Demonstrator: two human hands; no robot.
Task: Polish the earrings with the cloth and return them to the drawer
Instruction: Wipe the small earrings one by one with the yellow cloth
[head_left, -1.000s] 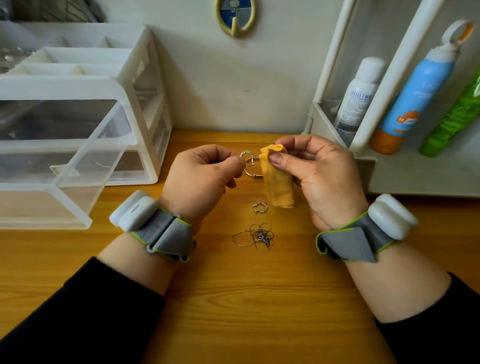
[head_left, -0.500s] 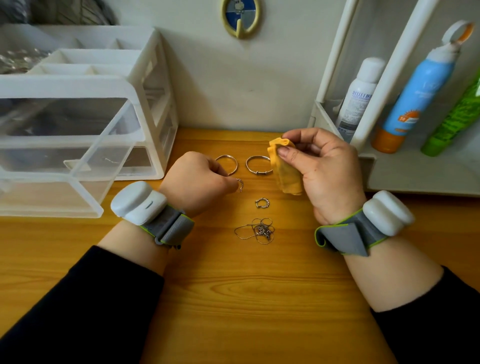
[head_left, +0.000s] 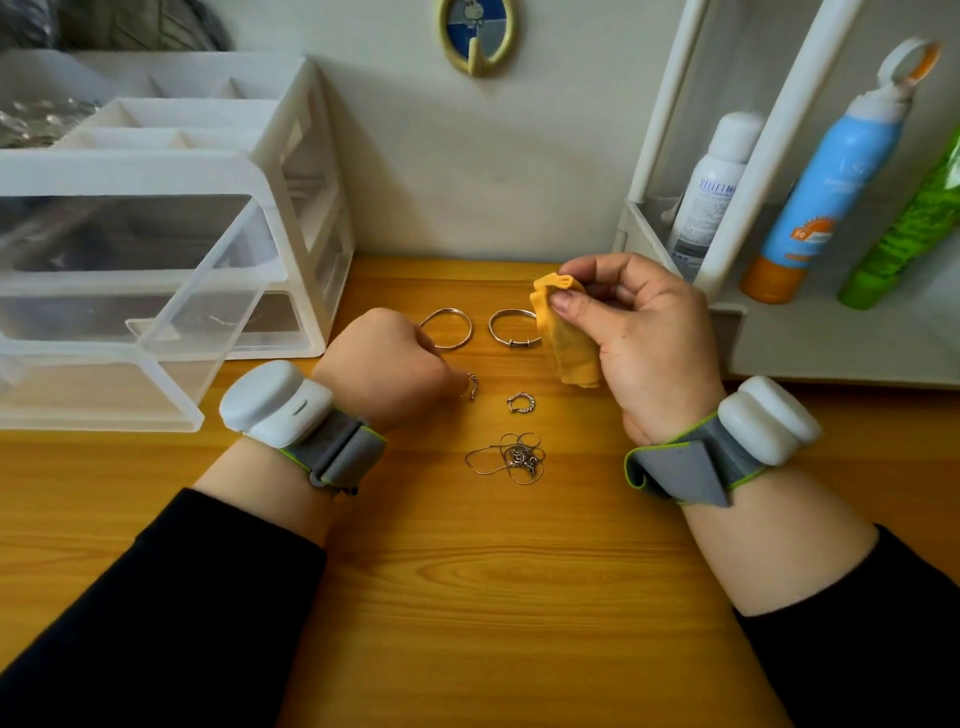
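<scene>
Left hand (head_left: 384, 369) curled tight, tips pinch small earring (head_left: 471, 385) low at table (head_left: 467, 571). Right hand (head_left: 639, 338) curled round yellow cloth (head_left: 569, 343). Second earring (head_left: 520, 402) lies just beside (tiny, easy to lose). Best way: hold hoop by edge, bring to cloth, rub softly, then into drawer (head_left: 171, 332).
</scene>
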